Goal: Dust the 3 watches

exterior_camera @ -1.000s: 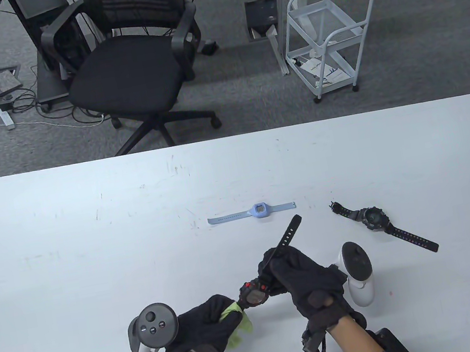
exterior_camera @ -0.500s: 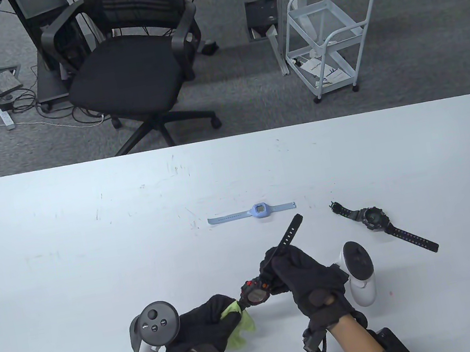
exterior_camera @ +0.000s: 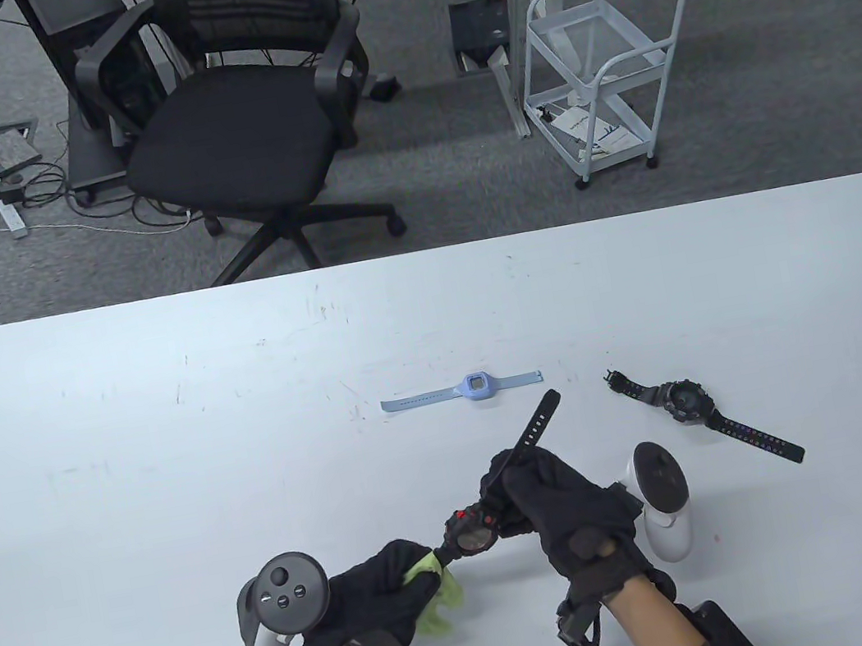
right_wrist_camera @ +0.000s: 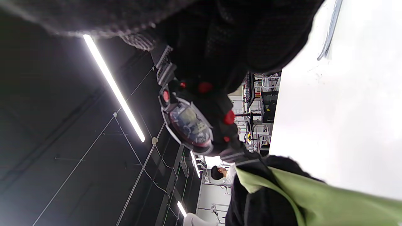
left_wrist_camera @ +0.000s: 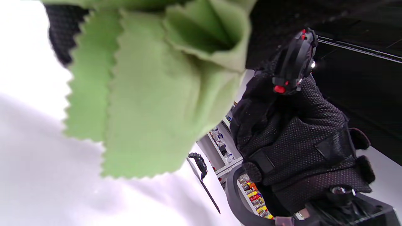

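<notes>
**Q:** Where do your hands stand, and on what?

**A:** Your right hand is curled round the strap of the black-and-red watch, holding it lifted above the white table with the free strap end pointing away from you. Your left hand pinches the green cloth around the strap stub at the near-left side of the case. The hands are close together, joined through the watch and cloth.

**Q:** What differs from a second ago?

**A:** Very little. The watch case and your right hand have drifted slightly up and to the right, and the hanging fold of cloth has changed shape. Your left hand has kept its place. This reads as a small rubbing stroke at the case edge, not a change of step.

**Q:** What does that imply for the task?

**A:** Probably that the first watch is mid-wipe. In the right wrist view its face is bare, with the cloth at the lower strap only, so the glass likely needs a pass yet.

**Q:** And the other two?

**A:** The light blue watch lies flat mid-table, straps spread. The dark grey watch lies to its right, near your right hand's tracker. Neither is being touched; whether either has been dusted cannot be told.
</notes>
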`<state>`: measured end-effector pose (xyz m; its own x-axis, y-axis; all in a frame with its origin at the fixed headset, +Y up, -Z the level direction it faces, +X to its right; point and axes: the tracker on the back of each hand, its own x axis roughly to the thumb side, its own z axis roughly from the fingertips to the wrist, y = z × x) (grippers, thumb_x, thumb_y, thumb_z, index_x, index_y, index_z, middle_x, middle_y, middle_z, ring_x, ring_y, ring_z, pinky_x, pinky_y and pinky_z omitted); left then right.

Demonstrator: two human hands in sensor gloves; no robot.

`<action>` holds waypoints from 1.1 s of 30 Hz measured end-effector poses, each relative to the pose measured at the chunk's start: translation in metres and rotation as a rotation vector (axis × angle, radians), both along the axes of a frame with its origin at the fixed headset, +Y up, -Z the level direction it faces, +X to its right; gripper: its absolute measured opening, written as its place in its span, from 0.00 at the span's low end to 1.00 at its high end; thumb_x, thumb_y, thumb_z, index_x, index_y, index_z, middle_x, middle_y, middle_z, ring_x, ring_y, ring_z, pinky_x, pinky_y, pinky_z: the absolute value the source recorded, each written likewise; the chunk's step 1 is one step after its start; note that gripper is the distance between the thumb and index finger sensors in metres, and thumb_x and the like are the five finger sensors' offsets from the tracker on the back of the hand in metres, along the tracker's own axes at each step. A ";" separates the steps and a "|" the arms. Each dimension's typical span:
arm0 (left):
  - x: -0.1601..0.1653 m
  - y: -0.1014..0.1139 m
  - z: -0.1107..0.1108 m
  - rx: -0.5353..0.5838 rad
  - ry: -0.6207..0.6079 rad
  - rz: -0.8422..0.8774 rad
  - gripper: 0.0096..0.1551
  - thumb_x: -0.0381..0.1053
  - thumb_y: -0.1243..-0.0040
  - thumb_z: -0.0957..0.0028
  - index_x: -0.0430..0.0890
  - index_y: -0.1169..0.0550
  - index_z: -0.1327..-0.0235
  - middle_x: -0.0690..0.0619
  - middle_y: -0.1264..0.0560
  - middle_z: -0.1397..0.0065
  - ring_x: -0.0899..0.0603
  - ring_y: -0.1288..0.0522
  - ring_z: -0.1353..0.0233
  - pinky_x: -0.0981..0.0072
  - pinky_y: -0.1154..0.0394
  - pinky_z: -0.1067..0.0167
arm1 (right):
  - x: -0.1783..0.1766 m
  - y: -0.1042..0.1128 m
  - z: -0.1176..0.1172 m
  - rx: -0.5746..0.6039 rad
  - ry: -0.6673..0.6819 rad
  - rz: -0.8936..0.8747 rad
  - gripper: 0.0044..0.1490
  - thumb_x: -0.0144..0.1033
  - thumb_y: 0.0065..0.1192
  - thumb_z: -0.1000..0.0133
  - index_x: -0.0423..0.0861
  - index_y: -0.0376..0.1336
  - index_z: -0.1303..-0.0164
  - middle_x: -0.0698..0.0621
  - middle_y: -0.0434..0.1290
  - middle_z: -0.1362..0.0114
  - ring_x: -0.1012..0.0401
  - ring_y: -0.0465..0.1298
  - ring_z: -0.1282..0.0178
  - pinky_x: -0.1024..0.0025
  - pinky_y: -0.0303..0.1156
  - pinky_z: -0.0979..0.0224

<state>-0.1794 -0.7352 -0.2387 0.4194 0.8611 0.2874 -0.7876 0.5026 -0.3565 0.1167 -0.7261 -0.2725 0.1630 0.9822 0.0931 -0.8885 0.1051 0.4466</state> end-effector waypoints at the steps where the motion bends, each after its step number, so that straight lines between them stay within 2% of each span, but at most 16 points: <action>1: -0.001 0.000 0.000 0.008 0.010 -0.004 0.23 0.55 0.31 0.51 0.41 0.15 0.50 0.47 0.13 0.55 0.44 0.11 0.62 0.40 0.18 0.51 | 0.000 0.000 0.000 0.001 -0.001 0.000 0.27 0.52 0.54 0.28 0.51 0.59 0.22 0.53 0.71 0.26 0.57 0.80 0.32 0.54 0.76 0.32; 3: -0.002 0.001 0.000 0.017 0.022 -0.011 0.23 0.58 0.31 0.50 0.42 0.14 0.54 0.47 0.13 0.58 0.44 0.11 0.64 0.41 0.17 0.51 | 0.002 0.001 0.000 -0.002 -0.009 -0.014 0.27 0.52 0.54 0.28 0.51 0.59 0.22 0.53 0.71 0.26 0.57 0.79 0.32 0.54 0.76 0.32; 7: -0.002 0.001 0.000 0.025 0.029 -0.009 0.23 0.58 0.31 0.50 0.42 0.14 0.54 0.47 0.13 0.58 0.44 0.11 0.64 0.40 0.17 0.51 | 0.002 0.000 -0.001 -0.005 -0.008 -0.018 0.27 0.52 0.54 0.28 0.51 0.59 0.22 0.53 0.71 0.26 0.57 0.79 0.32 0.54 0.76 0.32; 12: -0.001 0.000 -0.002 -0.001 0.021 -0.006 0.23 0.50 0.32 0.50 0.42 0.16 0.45 0.45 0.15 0.51 0.42 0.12 0.58 0.38 0.19 0.48 | 0.003 0.000 -0.001 -0.012 -0.007 -0.019 0.27 0.52 0.54 0.28 0.50 0.59 0.22 0.53 0.71 0.26 0.57 0.79 0.32 0.54 0.75 0.32; 23: -0.005 0.002 -0.001 0.033 0.057 -0.043 0.24 0.58 0.30 0.51 0.41 0.13 0.55 0.47 0.12 0.59 0.45 0.11 0.65 0.42 0.16 0.53 | 0.004 0.000 -0.002 -0.012 -0.011 -0.024 0.27 0.52 0.54 0.28 0.51 0.59 0.22 0.53 0.71 0.26 0.57 0.79 0.32 0.54 0.76 0.32; 30: -0.002 0.002 -0.001 0.016 0.037 -0.048 0.24 0.51 0.32 0.51 0.40 0.16 0.47 0.45 0.14 0.53 0.44 0.11 0.60 0.40 0.18 0.50 | 0.005 0.000 -0.001 -0.015 -0.012 -0.034 0.27 0.52 0.54 0.28 0.51 0.59 0.22 0.53 0.71 0.26 0.57 0.79 0.32 0.54 0.75 0.31; 33: -0.002 0.001 -0.002 0.012 0.034 -0.049 0.24 0.52 0.31 0.52 0.40 0.16 0.48 0.46 0.13 0.54 0.44 0.11 0.60 0.40 0.17 0.50 | 0.005 -0.001 -0.001 -0.026 -0.009 -0.048 0.27 0.52 0.54 0.28 0.51 0.59 0.22 0.53 0.71 0.26 0.57 0.79 0.32 0.54 0.75 0.31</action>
